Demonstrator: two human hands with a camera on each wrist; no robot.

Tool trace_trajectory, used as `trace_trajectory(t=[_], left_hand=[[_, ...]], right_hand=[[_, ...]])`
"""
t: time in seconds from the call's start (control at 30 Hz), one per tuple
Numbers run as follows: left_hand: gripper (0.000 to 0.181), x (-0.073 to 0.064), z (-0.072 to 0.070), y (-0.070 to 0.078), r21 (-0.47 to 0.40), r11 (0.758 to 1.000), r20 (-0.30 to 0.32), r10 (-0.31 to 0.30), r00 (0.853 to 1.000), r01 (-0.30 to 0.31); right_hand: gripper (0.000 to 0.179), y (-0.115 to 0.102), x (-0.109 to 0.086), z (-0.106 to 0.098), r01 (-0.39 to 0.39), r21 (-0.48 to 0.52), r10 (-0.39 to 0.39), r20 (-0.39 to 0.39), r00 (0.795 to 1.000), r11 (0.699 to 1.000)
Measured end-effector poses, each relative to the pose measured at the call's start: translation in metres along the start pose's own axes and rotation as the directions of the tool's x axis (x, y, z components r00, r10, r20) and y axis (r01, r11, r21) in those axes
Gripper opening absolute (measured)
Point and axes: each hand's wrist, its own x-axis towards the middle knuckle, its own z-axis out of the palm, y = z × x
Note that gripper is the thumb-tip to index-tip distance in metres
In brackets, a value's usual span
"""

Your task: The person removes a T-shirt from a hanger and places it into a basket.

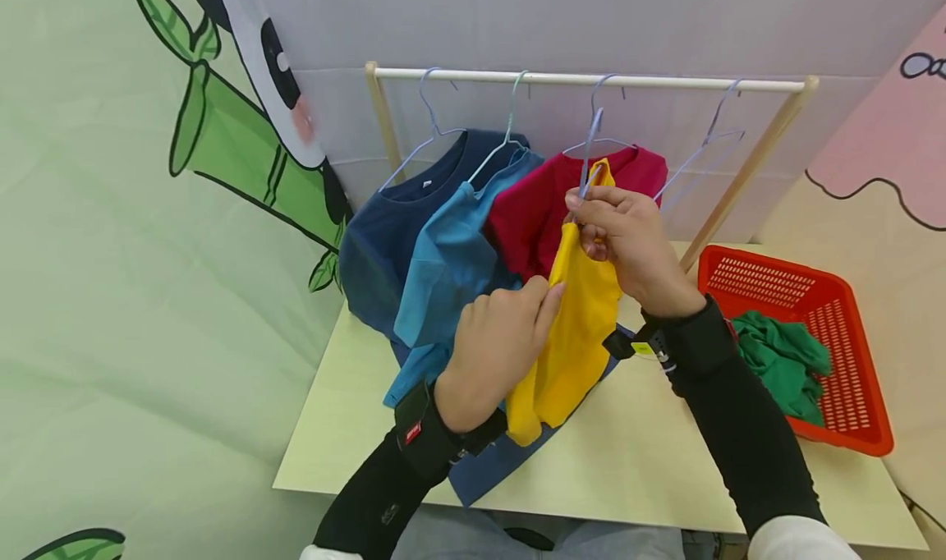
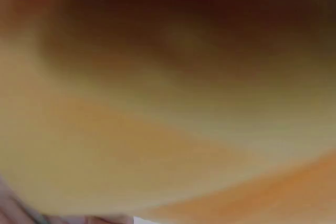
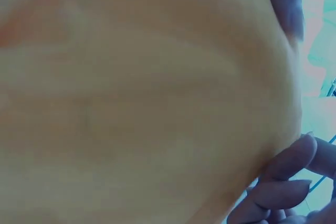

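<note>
A yellow shirt (image 1: 580,330) hangs in front of me on a light purple hanger (image 1: 589,149). My right hand (image 1: 631,240) pinches the hanger below its hook, at the shirt's neckline. Lower down, my left hand (image 1: 497,348) grips the shirt's left edge between thumb and curled fingers. The part of the hanger inside the shirt is hidden. Blurred yellow cloth (image 2: 131,150) fills most of the left wrist view. In the right wrist view, the cloth (image 3: 157,108) bulges close to the camera, with bent fingers (image 3: 283,195) at its lower right edge.
A white rail (image 1: 672,82) on wooden posts carries a dark blue shirt (image 1: 380,240), a lighter blue shirt (image 1: 443,252), a red shirt (image 1: 528,207) and a bare hanger (image 1: 702,141). At right, a red basket (image 1: 865,379) holds green cloth (image 1: 783,363) on the table (image 1: 665,461).
</note>
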Motion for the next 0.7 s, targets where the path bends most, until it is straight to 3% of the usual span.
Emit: trace_trajectory(t=[0.17,0.33,0.5,0.7], left_hand=[[0.032,-0.016,0.005,0.002,-0.023,0.996,0.008,0.091,0.996,-0.091],[0.030,-0.039,0.014,0.002,-0.092,0.974,0.045,0.211,0.976,-0.206],[0.033,-0.058,0.024,0.000,-0.124,0.951,0.151,0.299,0.942,-0.282],[0.027,-0.066,0.037,-0.008,-0.193,0.920,0.249,0.381,0.890,-0.340]], right_hand=[[0.022,-0.003,0.006,-0.012,0.047,0.057,-0.046,-0.002,0.999,0.997],[0.018,-0.005,0.011,-0.024,0.051,0.165,-0.042,-0.058,0.997,0.985],[0.017,-0.008,0.013,-0.035,0.014,0.276,0.009,-0.082,0.997,0.961],[0.018,-0.007,0.008,-0.042,-0.005,0.313,0.015,-0.030,0.999,0.950]])
